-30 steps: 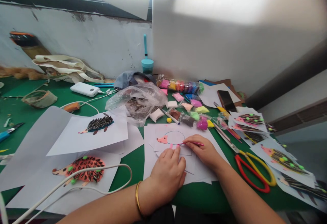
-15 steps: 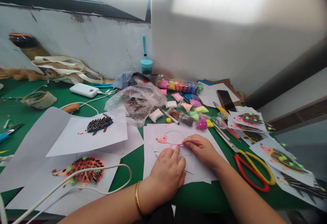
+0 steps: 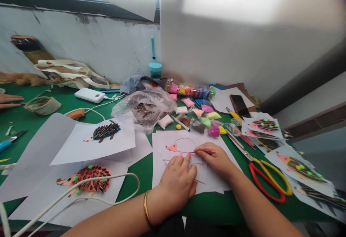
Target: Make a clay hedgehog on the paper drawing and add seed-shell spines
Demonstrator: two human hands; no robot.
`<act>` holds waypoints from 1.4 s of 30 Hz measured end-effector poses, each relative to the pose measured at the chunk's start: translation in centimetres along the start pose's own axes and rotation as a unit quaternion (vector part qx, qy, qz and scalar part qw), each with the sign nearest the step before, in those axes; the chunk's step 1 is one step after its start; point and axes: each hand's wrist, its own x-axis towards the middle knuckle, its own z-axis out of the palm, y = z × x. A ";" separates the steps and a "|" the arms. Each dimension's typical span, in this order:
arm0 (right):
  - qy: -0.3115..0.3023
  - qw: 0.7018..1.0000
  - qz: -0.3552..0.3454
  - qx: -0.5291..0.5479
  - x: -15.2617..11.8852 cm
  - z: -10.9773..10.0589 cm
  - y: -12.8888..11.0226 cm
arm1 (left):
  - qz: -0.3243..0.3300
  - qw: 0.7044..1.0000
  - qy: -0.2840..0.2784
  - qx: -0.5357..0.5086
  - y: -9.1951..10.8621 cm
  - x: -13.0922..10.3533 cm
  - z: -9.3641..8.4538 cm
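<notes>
My right hand [image 3: 213, 157] pinches a thin pink clay modelling tool [image 3: 207, 151]. The tool's tip touches the paper at the lower edge of a drawn oval outline [image 3: 186, 138]. A pink clay hedgehog head [image 3: 172, 146] with a dark nose and eye joins the oval's left end. My left hand [image 3: 178, 177] lies on the white paper [image 3: 162, 165] just below the drawing, fingers extended and resting on the sheet. Small pink clay bits [image 3: 181, 153] show by its fingertips. A gold bangle is on my left wrist.
Red-and-yellow scissors [image 3: 267, 179] and several finished hedgehog pictures [image 3: 300, 168] lie at right. Behind the paper are clay packets [image 3: 213, 115] and a plastic bag of sunflower seeds [image 3: 146, 109]. A white cable [image 3: 108, 177] crosses the left pictures. Another person's hand [image 3: 10, 100] is at far left.
Another person's hand has come into view at the far left edge. My right hand and the pink tool have barely shifted; my left hand stays in place.
</notes>
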 end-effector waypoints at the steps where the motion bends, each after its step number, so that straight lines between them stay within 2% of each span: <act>1: 0.000 1.000 0.000 0.000 0.0 0.0 -0.1 | 0.000 1.000 0.001 0.000 0.0 0.0 0.0; 14: 0.013 1.000 0.006 0.003 -0.2 -0.1 -0.1 | -0.002 1.000 0.018 -0.007 0.0 -0.2 0.1; 21: 0.031 0.999 0.011 -0.002 0.1 0.0 0.1 | -0.004 1.000 -0.006 -0.005 -0.1 0.0 -0.1; 42: 0.041 0.999 0.014 -0.024 0.0 0.5 0.6 | 0.006 1.000 0.007 -0.008 0.1 -0.3 0.1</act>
